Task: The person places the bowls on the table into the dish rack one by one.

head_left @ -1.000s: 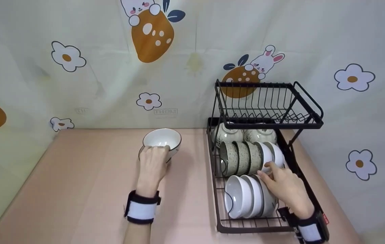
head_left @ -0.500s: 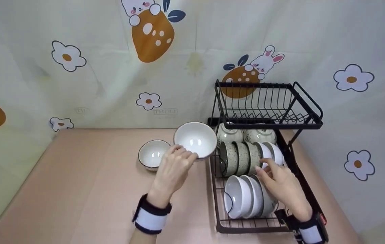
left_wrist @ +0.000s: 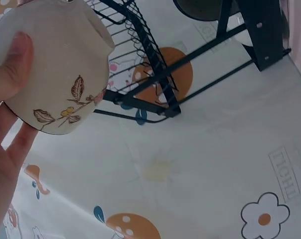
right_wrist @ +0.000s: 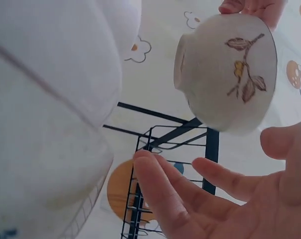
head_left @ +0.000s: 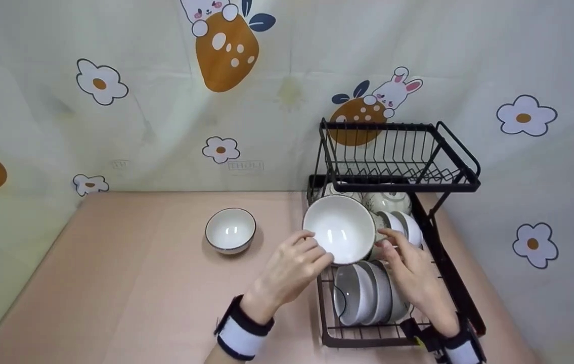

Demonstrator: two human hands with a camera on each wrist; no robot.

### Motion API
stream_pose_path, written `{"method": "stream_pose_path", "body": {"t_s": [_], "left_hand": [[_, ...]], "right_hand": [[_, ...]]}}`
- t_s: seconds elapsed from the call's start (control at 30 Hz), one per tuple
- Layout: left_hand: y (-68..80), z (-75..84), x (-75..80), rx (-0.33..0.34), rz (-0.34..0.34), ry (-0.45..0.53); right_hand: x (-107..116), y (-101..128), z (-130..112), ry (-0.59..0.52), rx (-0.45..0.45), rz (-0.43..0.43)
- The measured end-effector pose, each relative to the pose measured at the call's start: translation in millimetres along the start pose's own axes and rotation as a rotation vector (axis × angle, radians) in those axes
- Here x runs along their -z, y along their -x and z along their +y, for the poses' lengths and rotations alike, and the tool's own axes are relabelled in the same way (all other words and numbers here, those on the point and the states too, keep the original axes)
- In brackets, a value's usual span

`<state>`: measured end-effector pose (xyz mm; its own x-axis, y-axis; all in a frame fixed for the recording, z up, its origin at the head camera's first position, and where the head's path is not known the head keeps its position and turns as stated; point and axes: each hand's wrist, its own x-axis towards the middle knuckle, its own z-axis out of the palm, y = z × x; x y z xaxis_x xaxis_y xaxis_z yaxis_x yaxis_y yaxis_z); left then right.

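My left hand (head_left: 292, 268) grips a white bowl (head_left: 340, 227) by its near rim, thumb on the outside in the left wrist view. The bowl has a thin dark rim, and a brown leaf sprig decorates its outside (right_wrist: 240, 74). It is tilted, inside facing the head camera, over the lower tier of a black dish rack (head_left: 323, 323). My right hand (head_left: 418, 273) is just right of this bowl, fingers spread and holding nothing; the right wrist view has a gap between fingertips and bowl. A second dark-rimmed white bowl (head_left: 231, 231) stands upright on the table, left of the rack.
Several bowls (head_left: 355, 296) stand on edge at the rack's front. Behind them are more bowls (head_left: 408, 227), partly hidden by the held one. Upturned patterned bowls (head_left: 388, 202) sit at the back, under the wire upper tier (head_left: 403, 167). A printed cloth (head_left: 165, 126) hangs behind the table.
My left hand lifted the bowl from beside the other bowl on the table and carried it right, over the rack. My right hand shifted slightly left and up.
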<state>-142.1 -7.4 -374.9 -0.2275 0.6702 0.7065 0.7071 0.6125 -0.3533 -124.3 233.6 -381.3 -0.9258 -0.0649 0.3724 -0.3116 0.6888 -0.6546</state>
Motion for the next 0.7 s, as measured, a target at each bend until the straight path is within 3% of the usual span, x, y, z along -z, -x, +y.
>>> {"method": "stream_pose_path", "body": {"t_s": [0.33,0.5,0.7], "left_hand": [[-5.1,13.3,-7.8,-0.095,0.045,-0.015],[-8.3,19.0,-8.7,-0.123,0.079,-0.01],[-11.2,25.0,-11.7,-0.137,0.104,0.003]], "right_hand": [[5.1,5.5,-5.8,-0.317,-0.078,-0.069],[8.9,8.2,-6.4,-0.391,-0.085,-0.111],[13.6,9.7,-9.0,-0.524,-0.184,-0.189]]}}
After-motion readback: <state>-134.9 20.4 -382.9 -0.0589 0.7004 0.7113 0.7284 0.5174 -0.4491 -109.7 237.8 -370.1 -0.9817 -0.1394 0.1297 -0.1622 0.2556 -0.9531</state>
